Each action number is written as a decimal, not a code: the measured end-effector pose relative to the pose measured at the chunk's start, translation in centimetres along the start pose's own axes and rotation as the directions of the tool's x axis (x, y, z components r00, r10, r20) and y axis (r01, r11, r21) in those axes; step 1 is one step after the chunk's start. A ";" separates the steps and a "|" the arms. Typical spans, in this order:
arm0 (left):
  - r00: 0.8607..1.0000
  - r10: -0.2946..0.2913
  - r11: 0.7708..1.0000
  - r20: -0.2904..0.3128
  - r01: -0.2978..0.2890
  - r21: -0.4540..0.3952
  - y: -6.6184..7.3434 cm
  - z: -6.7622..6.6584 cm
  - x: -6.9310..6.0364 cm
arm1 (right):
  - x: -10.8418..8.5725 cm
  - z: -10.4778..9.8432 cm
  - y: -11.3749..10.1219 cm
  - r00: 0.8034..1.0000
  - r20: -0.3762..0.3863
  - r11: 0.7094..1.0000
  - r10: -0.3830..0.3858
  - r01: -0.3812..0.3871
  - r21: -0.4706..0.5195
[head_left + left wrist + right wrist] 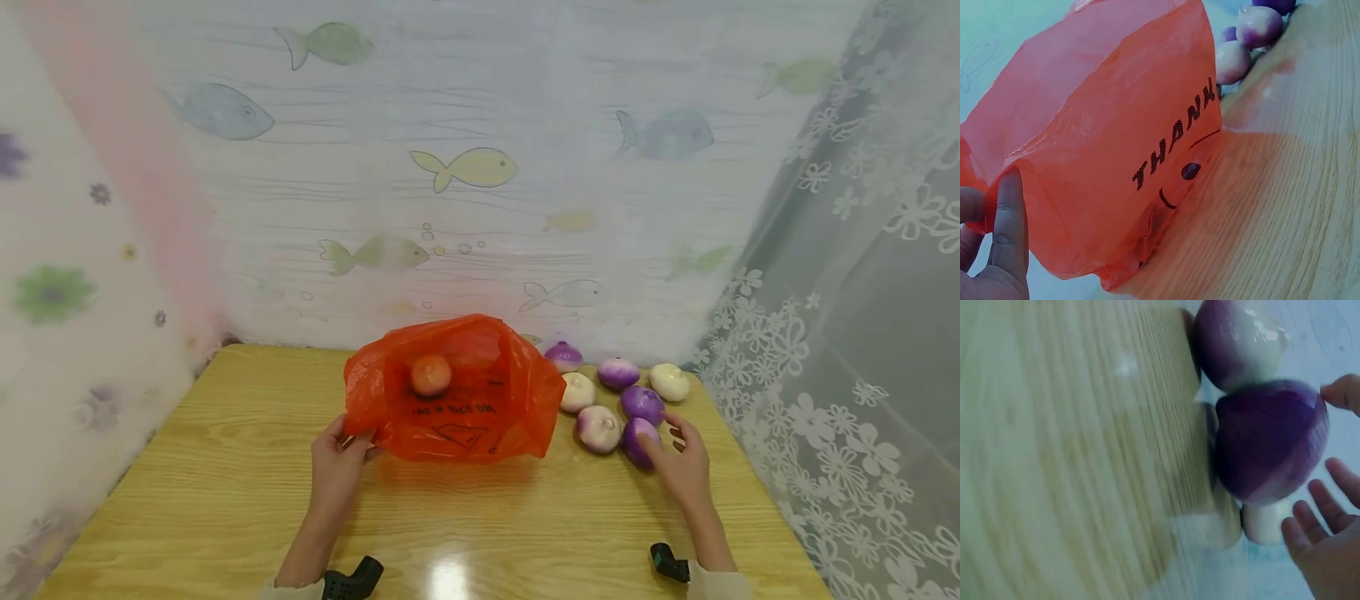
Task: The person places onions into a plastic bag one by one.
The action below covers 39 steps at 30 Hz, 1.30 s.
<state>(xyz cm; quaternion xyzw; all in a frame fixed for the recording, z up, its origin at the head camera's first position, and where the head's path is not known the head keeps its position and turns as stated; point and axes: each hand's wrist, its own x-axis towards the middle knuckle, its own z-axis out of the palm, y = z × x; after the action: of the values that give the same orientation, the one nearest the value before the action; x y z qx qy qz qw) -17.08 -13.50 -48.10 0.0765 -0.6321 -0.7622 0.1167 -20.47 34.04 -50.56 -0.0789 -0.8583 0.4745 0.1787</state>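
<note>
The left hand [337,460] pinched the left edge of the red bag [457,429]. To the bag's right, the nearest purple onion [636,440] sat on the tabletop [225,500], between the bag and the right hand [686,468], whose thumb met its side while the parted fingers held nothing.

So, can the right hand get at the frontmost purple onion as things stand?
Very likely yes: the right hand, open, is right beside that purple onion, and nothing appears to block that side; the neighbouring onions crowd only its left and far sides.
</note>
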 end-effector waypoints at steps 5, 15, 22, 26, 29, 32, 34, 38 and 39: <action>1.000 -0.023 1.000 -0.006 0.023 -0.010 0.0 0.1 0.0 | -0.4 -1.4 0.7 0.980 0.165 0.993 0.115 -0.106 -0.058; 0.999 -0.037 0.999 -0.004 0.036 -0.019 0.1 0.2 -0.3 | -0.5 -1.9 0.6 0.925 0.335 0.981 0.179 -0.142 -0.130; 0.999 -0.040 0.999 -0.007 0.040 0.002 0.0 0.1 -0.5 | -0.8 -2.1 0.4 0.906 0.379 0.981 0.190 -0.163 -0.104; 0.999 -0.045 0.999 -0.006 0.045 0.004 0.0 0.1 -0.3 | -0.8 -2.2 0.6 0.899 0.396 0.982 0.186 -0.176 -0.063; 0.999 -0.051 0.999 0.000 0.051 0.004 0.0 0.1 -0.1 | -0.9 -2.1 0.8 0.904 0.397 0.986 0.161 -0.160 -0.038; 0.998 -0.058 0.998 0.004 0.058 0.010 0.0 0.2 0.0 | -0.9 -1.9 1.0 0.914 0.379 0.989 0.145 -0.141 -0.039; 0.998 -0.061 0.998 0.006 0.061 0.013 0.0 0.3 0.0 | -1.0 -1.8 1.1 0.921 0.361 0.989 0.147 -0.139 -0.048; 0.998 -0.055 0.998 0.011 0.055 0.009 0.0 0.3 0.1 | -1.1 -1.7 1.2 0.933 0.322 0.987 0.160 -0.149 -0.060; 0.999 -0.052 0.999 0.012 0.052 0.007 0.0 0.4 0.1 | -1.1 -1.6 1.2 0.936 0.312 0.986 0.164 -0.152 -0.063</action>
<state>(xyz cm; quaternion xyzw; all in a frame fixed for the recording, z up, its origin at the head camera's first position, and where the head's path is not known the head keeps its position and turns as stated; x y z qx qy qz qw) -17.29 -13.20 -48.04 0.0885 -0.6331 -0.7633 0.0928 -18.85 35.65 -51.06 -0.0740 -0.8755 0.4775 -0.0013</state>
